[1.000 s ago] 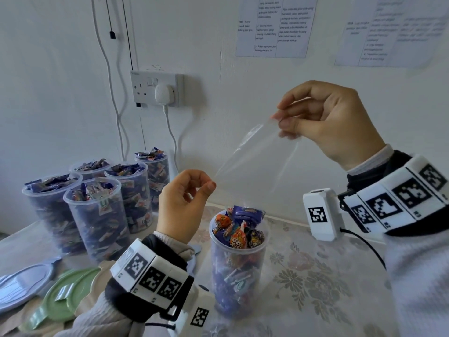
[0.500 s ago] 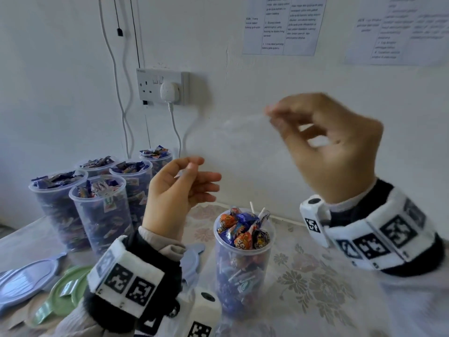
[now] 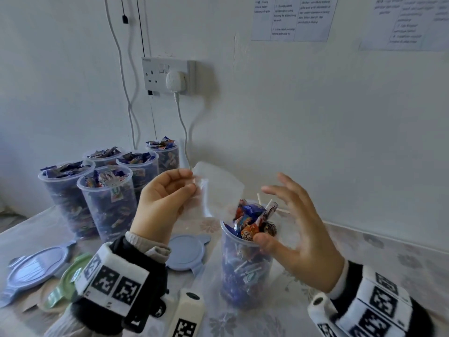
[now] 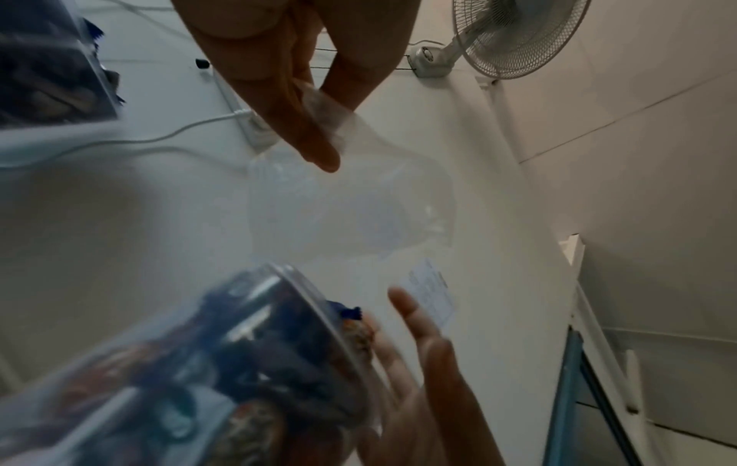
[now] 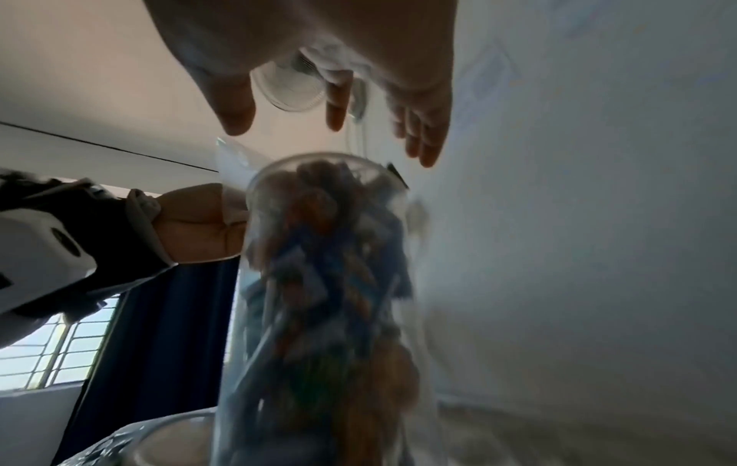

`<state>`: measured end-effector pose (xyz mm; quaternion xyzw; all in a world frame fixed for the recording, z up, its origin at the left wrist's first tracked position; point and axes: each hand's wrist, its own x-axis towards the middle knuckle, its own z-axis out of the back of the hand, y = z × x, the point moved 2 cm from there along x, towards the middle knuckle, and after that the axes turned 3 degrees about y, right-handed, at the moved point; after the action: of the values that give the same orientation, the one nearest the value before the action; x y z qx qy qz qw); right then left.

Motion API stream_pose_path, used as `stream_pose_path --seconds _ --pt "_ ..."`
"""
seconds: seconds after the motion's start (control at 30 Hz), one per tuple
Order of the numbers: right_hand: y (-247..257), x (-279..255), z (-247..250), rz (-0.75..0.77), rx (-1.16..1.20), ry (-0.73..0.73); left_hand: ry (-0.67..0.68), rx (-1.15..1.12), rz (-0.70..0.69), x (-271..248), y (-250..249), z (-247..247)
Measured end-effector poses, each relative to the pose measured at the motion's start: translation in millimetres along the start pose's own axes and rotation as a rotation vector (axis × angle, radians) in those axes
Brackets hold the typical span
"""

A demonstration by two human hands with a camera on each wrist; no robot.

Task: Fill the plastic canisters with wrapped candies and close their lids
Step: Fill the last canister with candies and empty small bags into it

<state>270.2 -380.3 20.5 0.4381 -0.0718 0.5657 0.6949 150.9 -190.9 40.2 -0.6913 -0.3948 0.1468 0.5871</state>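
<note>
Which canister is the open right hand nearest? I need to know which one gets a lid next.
The lone canister at front, beside the right hand, lollipop sticks poking out; the other five stand clustered at the back left.

On the wall at 11 o'clock, a double socket (image 3: 167,76) with a white plug (image 3: 175,81) in it, its cable (image 3: 182,122) dropping toward the floral tablecloth (image 3: 379,259). At 12 to 2 o'clock, two printed sheets (image 3: 292,18). In the left wrist view, at 1 o'clock, a white fan (image 4: 518,34).
</note>
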Motion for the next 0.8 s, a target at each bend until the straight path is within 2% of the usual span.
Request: stream_pose_path --seconds 0.1,0.2,0.3,0.53,0.8 --pt "-22.4 -19.2 -11.4 -0.215 0.216 0.082 -0.039 0.087 -0.008 -0.9 4.5 10.5" --pt "-37.3 -31.0 -24.6 -0.319 0.443 0.138 -0.047 0.123 -0.021 -0.3 6.4 18.1" --pt "-42.8 -34.4 -36.3 -0.309 0.528 0.16 -0.037 0.165 -0.017 0.7 9.7 23.2" --pt "-42.7 -33.1 -36.6 -0.365 0.531 0.01 0.035 0.318 0.049 -0.6 23.1 22.6" --pt "-49.2 -38.2 -10.1 -0.362 0.547 -0.144 0.221 0.379 0.173 -4.0 40.5 1.8"
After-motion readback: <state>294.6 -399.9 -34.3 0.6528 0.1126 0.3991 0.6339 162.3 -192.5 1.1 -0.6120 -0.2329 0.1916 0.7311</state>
